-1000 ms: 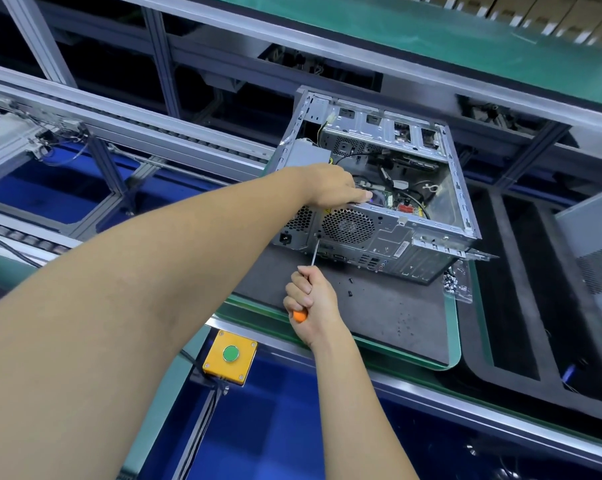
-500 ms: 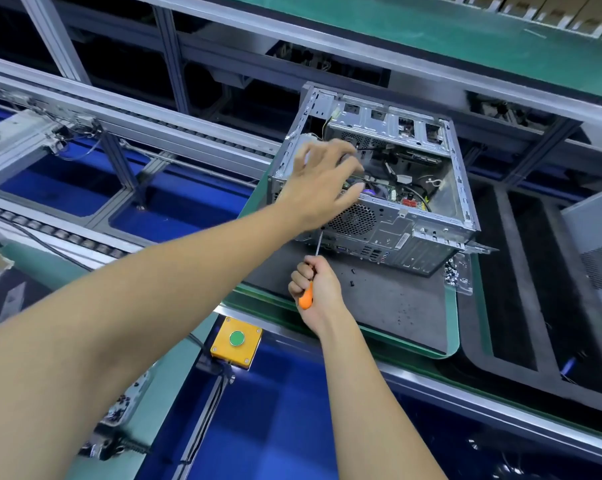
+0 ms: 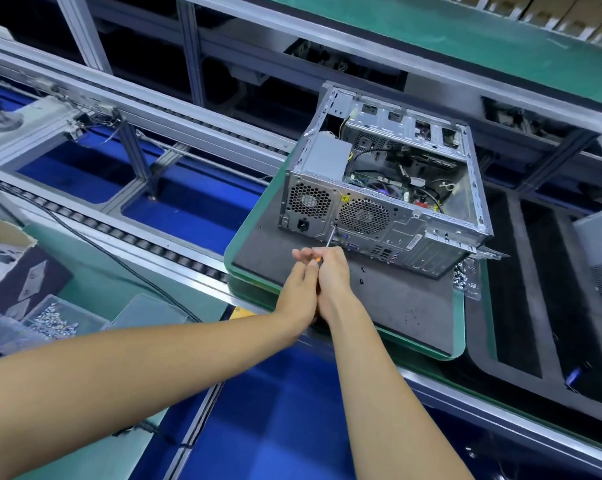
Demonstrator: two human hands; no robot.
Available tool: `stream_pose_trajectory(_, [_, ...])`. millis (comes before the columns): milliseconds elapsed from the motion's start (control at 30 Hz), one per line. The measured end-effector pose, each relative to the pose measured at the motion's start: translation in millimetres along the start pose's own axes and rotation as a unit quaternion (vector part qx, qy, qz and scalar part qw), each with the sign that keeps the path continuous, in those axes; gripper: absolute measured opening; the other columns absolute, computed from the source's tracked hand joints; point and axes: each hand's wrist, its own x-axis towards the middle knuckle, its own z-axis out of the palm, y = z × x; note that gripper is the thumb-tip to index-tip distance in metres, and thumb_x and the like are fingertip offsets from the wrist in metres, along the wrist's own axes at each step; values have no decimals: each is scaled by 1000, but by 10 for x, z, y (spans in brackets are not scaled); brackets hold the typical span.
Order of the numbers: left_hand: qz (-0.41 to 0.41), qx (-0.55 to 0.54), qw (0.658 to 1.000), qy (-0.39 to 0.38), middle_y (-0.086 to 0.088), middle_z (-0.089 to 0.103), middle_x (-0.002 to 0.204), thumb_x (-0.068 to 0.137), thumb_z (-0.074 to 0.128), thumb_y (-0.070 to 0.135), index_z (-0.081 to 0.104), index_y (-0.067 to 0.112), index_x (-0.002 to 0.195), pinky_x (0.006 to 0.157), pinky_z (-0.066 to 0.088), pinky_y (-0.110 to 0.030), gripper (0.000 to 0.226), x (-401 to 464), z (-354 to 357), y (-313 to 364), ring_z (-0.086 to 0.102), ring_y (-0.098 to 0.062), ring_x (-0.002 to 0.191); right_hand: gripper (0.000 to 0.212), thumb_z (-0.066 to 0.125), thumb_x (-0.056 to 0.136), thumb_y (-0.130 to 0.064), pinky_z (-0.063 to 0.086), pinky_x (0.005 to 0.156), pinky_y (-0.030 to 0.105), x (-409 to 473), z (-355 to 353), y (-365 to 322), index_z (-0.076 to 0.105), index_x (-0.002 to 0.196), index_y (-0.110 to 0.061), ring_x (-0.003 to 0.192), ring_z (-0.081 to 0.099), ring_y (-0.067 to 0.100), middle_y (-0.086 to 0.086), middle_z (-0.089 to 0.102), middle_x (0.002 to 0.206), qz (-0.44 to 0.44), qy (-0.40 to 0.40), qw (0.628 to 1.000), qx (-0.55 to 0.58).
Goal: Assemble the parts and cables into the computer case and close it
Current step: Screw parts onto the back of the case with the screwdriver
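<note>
Head view: the computer case (image 3: 386, 188) lies on its side on a dark mat (image 3: 407, 306) carried by a green-edged pallet (image 3: 460, 327) on the worktop, open side up, rear panel toward the person. Inside, the power supply (image 3: 327, 155) sits at the left, with the motherboard and loose cables (image 3: 407, 181) to its right. The right hand (image 3: 330, 271) is clenched around the orange handle of a screwdriver (image 3: 329, 239), whose tip meets the rear panel between the two fan grilles. The left hand (image 3: 301, 289) lies against the right hand, fingers extended toward the handle; whether it grasps the tool cannot be told. A bag of screws (image 3: 464, 278) rests just beside the case's right corner.
</note>
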Motion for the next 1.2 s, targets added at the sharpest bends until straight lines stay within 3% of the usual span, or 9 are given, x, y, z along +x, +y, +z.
stream_pose_trajectory(133, [62, -8, 998, -21, -8, 64, 82, 108, 36, 31, 58, 13, 87, 66, 43, -35, 36, 24, -54, 5, 57, -20, 75, 22, 61, 90, -25, 36, 82, 38, -112, 8, -82, 47, 103, -13, 102, 47, 26, 11, 49, 113, -139, 145, 950, -240])
stream_pose_trajectory(267, [35, -82, 994, -55, -3, 41, 52, 109, 35, 32, 48, 12, 84, 43, 29, -25, 35, 12, -13, 55, 36, -14, 40, 54, 62, 68, -43, 23, 85, 34, -275, -98, -539, 51, 113, -14, 105, 35, 22, 7, 43, 115, -526, 238, 690, -436])
stream_pose_trajectory(367, [-27, -131, 989, -68, 1, 41, 57, 109, 38, 37, 50, 11, 88, 40, 24, -21, 36, 11, -17, 81, 32, -12, 41, 74, 65, 64, -49, 31, 97, 36, -73, -166, -1295, 49, 129, -17, 112, 41, 22, 5, 46, 124, -567, 144, 568, -579])
stream_pose_trajectory(467, [-40, -147, 984, -88, 1, 48, 60, 109, 39, 38, 55, 10, 91, 40, 26, -19, 37, 19, -24, 73, 36, -11, 41, 73, 74, 77, -46, 47, 102, 44, 214, -167, -1831, 47, 140, -23, 119, 57, 25, 4, 58, 137, -337, -32, 572, -748])
stream_pose_trajectory(533, [-45, -168, 979, -106, 1, 50, 59, 109, 39, 38, 59, 10, 96, 39, 24, -19, 37, 31, -36, 67, 36, -11, 39, 73, 73, 82, -38, 52, 96, 45, 344, -142, -1868, 46, 147, -19, 114, 62, 28, 11, 62, 136, -242, -92, 528, -809])
stream_pose_trajectory(700, [-56, -225, 959, -163, -1, 48, 59, 109, 41, 33, 60, 4, 108, 36, 18, -19, 35, 70, -126, 68, 30, -8, 37, 69, 76, 69, -26, 39, 52, 26, 439, -96, -1843, 61, 134, -6, 65, 56, 14, 3, 63, 78, -219, -89, 531, -814])
stream_pose_trajectory(1000, [-46, -85, 990, -98, 0, 36, 55, 108, 33, 42, 59, 11, 94, 44, 21, -25, 43, 53, -64, 116, 25, -15, 43, 20, 76, 71, -27, 34, 51, 27, 449, -112, -1853, 61, 72, -13, 60, 53, 24, 1, 56, 61, -228, -105, 531, -809])
stream_pose_trajectory(1100, [66, 160, 985, 14, -3, 51, 66, 110, 27, 44, 50, 13, 85, 57, 35, -36, 46, 21, 15, 88, 49, -27, 63, 17, 76, 71, -25, 33, 51, 27, 428, -113, -1857, 63, 70, -14, 60, 53, 22, 1, 56, 62, -230, -103, 528, -811])
stream_pose_trajectory(1200, [144, 425, 882, 145, 2, 46, 63, 110, 22, 48, 37, 20, 88, 51, 27, -34, 38, 21, 14, 42, 48, -30, 62, 20, 76, 72, -25, 33, 51, 28, 415, -97, -1846, 59, 67, -15, 60, 51, 19, 2, 55, 65, -236, -100, 520, -815])
